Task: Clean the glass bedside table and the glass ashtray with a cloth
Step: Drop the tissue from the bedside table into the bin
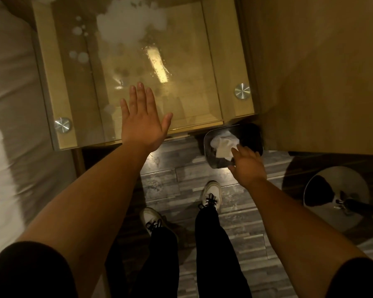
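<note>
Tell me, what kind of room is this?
Probably a bedroom, maybe in a hotel. A bed with white sheets sits right beside a glass table, and a small bin stands on the floor below it. The left hand stretches open over the glass.

We wear a dark, near-black top with short sleeves: the left sleeve (24, 269) and right sleeve (357, 278) end above the elbows, leaving our forearms bare. Our left hand (141, 123) and right hand (247, 166) carry no gloves, rings or watch. Below, we have on black trousers (211, 244), slim in the leg. Our shoes (211, 195) are white trainers with black laces, one on each foot.
</note>
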